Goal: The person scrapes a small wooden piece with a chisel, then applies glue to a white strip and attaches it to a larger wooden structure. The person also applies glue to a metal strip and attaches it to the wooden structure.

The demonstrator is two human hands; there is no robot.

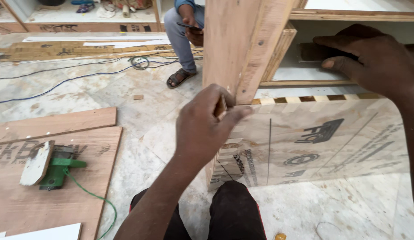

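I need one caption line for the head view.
Left hand pinches a small wood piece at a plywood cabinet; right hand reaches inside.

A green power tool (51,166) lies on a plywood sheet (47,195); cables (82,76) cross the floor; seemingly another person's sandalled foot (180,78) beyond.

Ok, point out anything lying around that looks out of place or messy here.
A green power tool lies tipped on a plywood sheet, its cord trailing loose. Blue and black cables snake across the floor, with a small wood offcut nearby. Nothing looks broken or spilled.
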